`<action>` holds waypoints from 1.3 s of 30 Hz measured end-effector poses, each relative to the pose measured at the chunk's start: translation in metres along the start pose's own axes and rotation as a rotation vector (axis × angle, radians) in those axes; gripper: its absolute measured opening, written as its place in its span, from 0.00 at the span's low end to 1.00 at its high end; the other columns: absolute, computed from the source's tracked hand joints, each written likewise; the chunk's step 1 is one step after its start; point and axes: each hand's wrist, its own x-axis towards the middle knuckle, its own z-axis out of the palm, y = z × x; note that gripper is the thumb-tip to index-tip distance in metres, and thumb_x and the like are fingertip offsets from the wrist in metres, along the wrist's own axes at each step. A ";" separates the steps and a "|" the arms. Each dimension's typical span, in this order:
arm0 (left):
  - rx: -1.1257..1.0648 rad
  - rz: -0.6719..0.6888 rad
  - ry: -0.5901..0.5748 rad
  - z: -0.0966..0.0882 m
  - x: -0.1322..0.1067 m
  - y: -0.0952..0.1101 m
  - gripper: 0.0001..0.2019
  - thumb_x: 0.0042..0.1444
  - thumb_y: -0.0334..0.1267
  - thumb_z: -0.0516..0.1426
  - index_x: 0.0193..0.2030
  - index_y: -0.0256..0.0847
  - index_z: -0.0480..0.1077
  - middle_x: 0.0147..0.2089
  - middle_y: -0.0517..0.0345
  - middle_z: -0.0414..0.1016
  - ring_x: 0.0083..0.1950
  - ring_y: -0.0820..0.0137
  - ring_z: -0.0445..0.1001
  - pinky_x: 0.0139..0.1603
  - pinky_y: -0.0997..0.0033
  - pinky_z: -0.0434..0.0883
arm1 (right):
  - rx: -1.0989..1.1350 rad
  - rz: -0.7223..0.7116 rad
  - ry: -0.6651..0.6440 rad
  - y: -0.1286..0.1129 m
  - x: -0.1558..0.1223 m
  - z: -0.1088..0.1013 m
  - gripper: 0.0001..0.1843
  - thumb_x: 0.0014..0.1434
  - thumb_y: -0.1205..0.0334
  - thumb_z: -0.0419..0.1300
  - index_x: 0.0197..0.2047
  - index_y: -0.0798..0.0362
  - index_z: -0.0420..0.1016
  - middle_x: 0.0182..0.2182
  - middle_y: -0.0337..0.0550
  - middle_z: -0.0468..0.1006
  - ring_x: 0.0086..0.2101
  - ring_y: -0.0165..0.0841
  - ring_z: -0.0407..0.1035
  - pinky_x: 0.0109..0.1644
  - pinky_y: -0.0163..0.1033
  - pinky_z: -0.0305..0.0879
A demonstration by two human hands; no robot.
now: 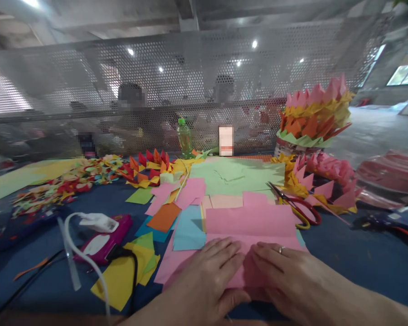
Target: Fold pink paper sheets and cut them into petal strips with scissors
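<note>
A pink sheet of paper [250,221] with a crease across it lies on the table in front of me. My left hand [214,267] rests on its near left part, fingers stretched out and thumb apart. On the near right part lies my right hand [280,267], a ring on one finger, its fingers extended against the paper. Neither hand grips anything visible; the right thumb is mostly hidden. Blue paper [190,231] sits beside the pink sheet, and an orange piece [163,217] lies further left. Red-handled scissors [301,209] are just beyond the sheet's right edge.
Pale green sheets [238,172] lie ahead. A purple power strip [104,240] with cables is at left, near a heap of paper scraps [85,179]. Folded-paper flowers [314,113] stand at right, with a glue gun [387,222] nearby. A green-capped bottle [184,139] stands at the back.
</note>
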 end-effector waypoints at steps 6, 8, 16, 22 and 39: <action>0.311 0.111 0.147 0.030 -0.019 0.002 0.28 0.62 0.46 0.49 0.63 0.27 0.57 0.63 0.38 0.61 0.67 0.56 0.56 0.63 0.58 0.62 | -0.021 -0.044 0.092 0.003 -0.003 0.009 0.15 0.56 0.67 0.52 0.45 0.52 0.75 0.48 0.49 0.76 0.50 0.39 0.69 0.54 0.43 0.69; 0.448 0.153 0.185 0.038 -0.026 0.007 0.22 0.62 0.35 0.49 0.61 0.28 0.60 0.62 0.43 0.64 0.64 0.57 0.60 0.63 0.61 0.63 | -0.029 -0.049 0.140 0.006 -0.005 0.011 0.16 0.55 0.67 0.52 0.45 0.52 0.75 0.47 0.48 0.77 0.49 0.38 0.70 0.53 0.42 0.70; 0.306 0.156 0.152 0.020 -0.037 0.006 0.16 0.63 0.31 0.48 0.56 0.33 0.66 0.59 0.51 0.69 0.61 0.66 0.66 0.62 0.68 0.63 | -0.154 -0.140 0.163 0.013 -0.003 0.005 0.20 0.56 0.66 0.52 0.51 0.54 0.74 0.47 0.49 0.78 0.44 0.39 0.74 0.43 0.36 0.76; 0.174 -0.052 0.051 -0.010 -0.037 -0.003 0.16 0.64 0.36 0.49 0.57 0.37 0.66 0.59 0.51 0.69 0.60 0.67 0.67 0.61 0.67 0.66 | -0.162 -0.068 0.185 0.012 -0.004 0.012 0.17 0.60 0.62 0.52 0.50 0.53 0.74 0.48 0.48 0.78 0.43 0.38 0.75 0.43 0.36 0.76; 0.176 -0.134 0.015 -0.024 -0.050 -0.026 0.21 0.60 0.28 0.49 0.59 0.41 0.64 0.61 0.53 0.67 0.62 0.65 0.64 0.64 0.55 0.61 | -0.170 -0.083 0.238 0.008 -0.004 0.011 0.18 0.63 0.64 0.48 0.51 0.53 0.74 0.47 0.49 0.78 0.43 0.39 0.75 0.41 0.39 0.77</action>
